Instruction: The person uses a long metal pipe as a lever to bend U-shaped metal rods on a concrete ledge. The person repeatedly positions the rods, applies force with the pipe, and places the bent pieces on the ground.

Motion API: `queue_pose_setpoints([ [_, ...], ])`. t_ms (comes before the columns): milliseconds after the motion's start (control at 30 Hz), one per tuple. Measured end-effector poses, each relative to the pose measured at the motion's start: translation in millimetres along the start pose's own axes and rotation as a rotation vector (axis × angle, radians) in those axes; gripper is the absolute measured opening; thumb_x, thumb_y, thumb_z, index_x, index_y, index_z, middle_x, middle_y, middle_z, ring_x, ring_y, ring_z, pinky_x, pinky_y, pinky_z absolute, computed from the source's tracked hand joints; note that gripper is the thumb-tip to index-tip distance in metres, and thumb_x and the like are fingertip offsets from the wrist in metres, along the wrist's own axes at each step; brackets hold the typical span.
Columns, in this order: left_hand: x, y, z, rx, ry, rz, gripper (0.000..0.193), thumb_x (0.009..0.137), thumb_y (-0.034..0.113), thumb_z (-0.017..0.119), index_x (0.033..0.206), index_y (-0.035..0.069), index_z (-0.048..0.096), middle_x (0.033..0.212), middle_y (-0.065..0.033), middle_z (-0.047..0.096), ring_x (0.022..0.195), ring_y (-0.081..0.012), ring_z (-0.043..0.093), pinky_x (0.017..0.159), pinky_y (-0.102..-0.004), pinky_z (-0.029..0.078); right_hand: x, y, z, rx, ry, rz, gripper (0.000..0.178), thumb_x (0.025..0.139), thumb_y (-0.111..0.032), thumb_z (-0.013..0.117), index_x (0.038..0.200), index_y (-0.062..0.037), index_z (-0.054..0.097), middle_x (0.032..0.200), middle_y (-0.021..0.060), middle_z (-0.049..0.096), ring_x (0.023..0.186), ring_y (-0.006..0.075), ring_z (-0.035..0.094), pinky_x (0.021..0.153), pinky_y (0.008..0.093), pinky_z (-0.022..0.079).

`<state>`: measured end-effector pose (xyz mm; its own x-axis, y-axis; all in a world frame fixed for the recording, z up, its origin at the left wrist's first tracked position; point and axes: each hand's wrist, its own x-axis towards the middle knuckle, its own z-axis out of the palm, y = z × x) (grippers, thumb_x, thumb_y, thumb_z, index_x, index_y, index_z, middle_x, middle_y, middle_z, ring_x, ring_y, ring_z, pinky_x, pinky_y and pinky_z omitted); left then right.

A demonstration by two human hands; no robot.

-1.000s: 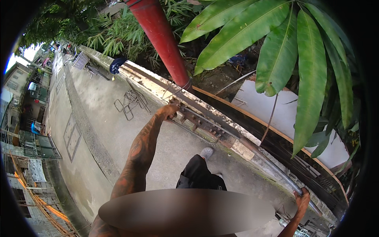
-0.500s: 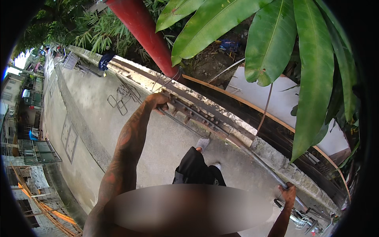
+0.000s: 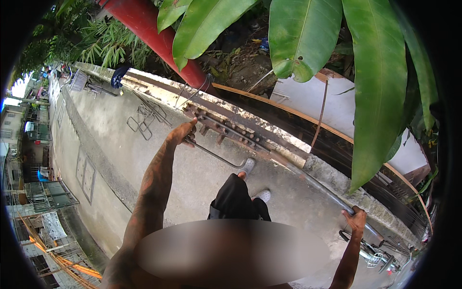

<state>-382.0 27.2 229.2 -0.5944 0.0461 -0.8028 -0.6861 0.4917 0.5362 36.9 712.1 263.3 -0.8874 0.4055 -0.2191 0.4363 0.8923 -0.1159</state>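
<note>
My left hand (image 3: 184, 131) is closed on a thin steel rod (image 3: 214, 153), beside the left end of a rusty bending jig (image 3: 221, 132) with several pegs on the wall ledge. The rod slants toward my foot and bends near its far end. My right hand (image 3: 355, 219) grips a long metal pipe (image 3: 322, 185) near its lower right end. The pipe runs along the wall up to the jig, where a thinner bar (image 3: 236, 135) continues from it between the pegs.
A low concrete wall (image 3: 332, 176) crosses the view diagonally. Bent wire frames (image 3: 144, 120) lie on the pavement to the left. A bicycle (image 3: 373, 255) is at lower right. Large leaves (image 3: 375, 86) hang overhead near a red post (image 3: 154, 38). My shoes (image 3: 248, 166) stand close to the jig.
My left hand has drawn slightly back from the jig with the rod. My right hand still grips the pipe. The whole view has shifted a little.
</note>
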Motion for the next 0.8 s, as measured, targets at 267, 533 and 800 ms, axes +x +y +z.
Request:
queue_pose_setpoints([
  [267, 17.6, -18.2, -3.1, 0.145, 0.138, 0.004, 0.077, 0.097, 0.069, 0.041, 0.113, -0.005, 0.058, 0.086, -0.0172, 0.058, 0.072, -0.029, 0.065, 0.051, -0.0455, 0.064, 26.7, -29.8, 3.9, 0.028, -0.164, 0.017, 0.058, 0.074, -0.059, 0.079, 0.077, -0.0019, 0.068, 0.067, 0.0204, 0.064, 0.067, 0.0419, 0.063, 0.066, 0.0488, 0.05],
  [533, 1.3, -12.3, 14.3, 0.181, 0.218, 0.016, 0.076, 0.096, 0.072, 0.038, 0.096, -0.001, 0.058, 0.076, -0.0106, 0.057, 0.059, -0.0235, 0.063, 0.042, -0.0384, 0.06, 37.8, -31.6, 13.3, 0.051, -0.209, -0.059, 0.061, 0.081, -0.062, 0.071, 0.072, -0.0018, 0.063, 0.068, 0.0213, 0.063, 0.071, 0.0434, 0.063, 0.069, 0.0496, 0.049],
  [800, 4.6, -6.3, 10.7, 0.176, 0.16, 0.041, 0.069, 0.096, 0.073, 0.035, 0.078, 0.007, 0.05, 0.073, -0.0076, 0.053, 0.06, -0.019, 0.057, 0.048, -0.04, 0.06, 32.6, -27.2, 33.6, 0.021, -0.236, 0.011, 0.065, 0.086, -0.066, 0.063, 0.074, -0.0021, 0.067, 0.073, 0.023, 0.065, 0.075, 0.0439, 0.065, 0.072, 0.0504, 0.05],
])
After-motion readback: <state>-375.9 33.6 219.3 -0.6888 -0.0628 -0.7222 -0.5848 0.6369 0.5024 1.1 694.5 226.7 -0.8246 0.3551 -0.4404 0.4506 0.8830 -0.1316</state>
